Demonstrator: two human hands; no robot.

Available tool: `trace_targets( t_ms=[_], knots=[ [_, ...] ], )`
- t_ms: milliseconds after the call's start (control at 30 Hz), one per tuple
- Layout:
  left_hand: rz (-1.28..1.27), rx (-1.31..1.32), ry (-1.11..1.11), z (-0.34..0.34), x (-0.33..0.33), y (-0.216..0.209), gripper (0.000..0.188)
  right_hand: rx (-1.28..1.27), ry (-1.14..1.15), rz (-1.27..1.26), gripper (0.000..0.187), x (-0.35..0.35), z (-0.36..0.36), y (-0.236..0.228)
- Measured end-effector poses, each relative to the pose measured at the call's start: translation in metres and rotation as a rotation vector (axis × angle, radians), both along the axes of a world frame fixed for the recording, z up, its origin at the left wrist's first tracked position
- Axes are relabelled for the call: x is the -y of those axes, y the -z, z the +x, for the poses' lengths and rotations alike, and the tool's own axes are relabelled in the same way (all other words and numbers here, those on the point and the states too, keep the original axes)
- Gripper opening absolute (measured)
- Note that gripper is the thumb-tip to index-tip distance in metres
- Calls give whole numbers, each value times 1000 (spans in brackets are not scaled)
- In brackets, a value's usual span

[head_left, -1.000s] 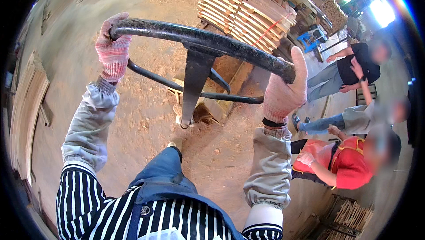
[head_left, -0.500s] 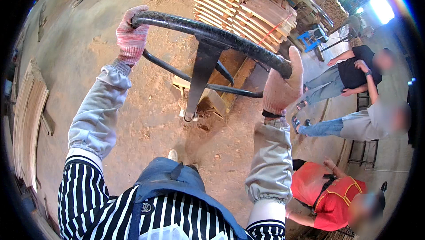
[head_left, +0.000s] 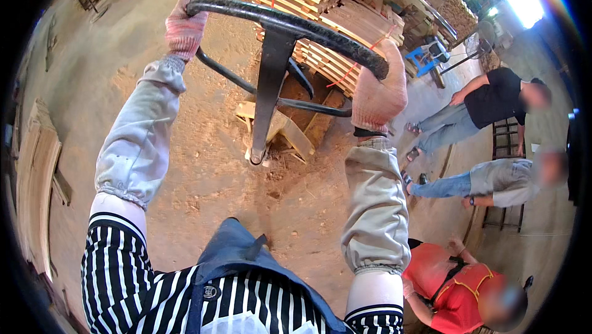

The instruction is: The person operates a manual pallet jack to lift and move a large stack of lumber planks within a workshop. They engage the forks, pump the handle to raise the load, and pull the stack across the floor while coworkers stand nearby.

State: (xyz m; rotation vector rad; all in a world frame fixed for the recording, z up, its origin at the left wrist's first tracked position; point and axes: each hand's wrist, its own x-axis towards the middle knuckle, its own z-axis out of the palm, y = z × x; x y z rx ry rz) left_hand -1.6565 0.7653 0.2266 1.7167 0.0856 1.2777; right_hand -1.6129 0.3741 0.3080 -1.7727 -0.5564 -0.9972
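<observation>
Both gloved hands, the left hand and right hand, stay clamped on the pallet-jack handle, which has swung higher and closer over the dusty floor, its shaft now steeper before the stacked wooden slats, suggesting a pumping stroke.

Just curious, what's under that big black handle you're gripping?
Under the black handle a black shaft runs down to wooden pallet pieces on the sawdust floor. Its base is hidden.

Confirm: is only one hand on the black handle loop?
No, both gloved hands grip the handle loop: the left hand at its left end, the right hand at its right end.
</observation>
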Motion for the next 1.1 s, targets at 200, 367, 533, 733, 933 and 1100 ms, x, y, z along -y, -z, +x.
trace_targets(
  t_ms=[200,367,533,733,933,1100],
  knots=[
    [37,-119,-86,68,17,-28,26,-33,109,-16,50,-7,63,-3],
    [91,9,76,148,1,-30,25,12,133,38,41,-13,110,-4],
    [101,-11,230,207,2,-43,25,106,266,-81,42,-3,160,-2],
    [127,-54,231,272,7,-41,27,-130,88,243,36,-5,186,1],
    [223,-57,179,343,13,-39,23,-40,-36,366,35,1,218,7],
    [129,-124,275,388,31,-59,15,-72,5,458,42,5,265,-2]
  ],
)
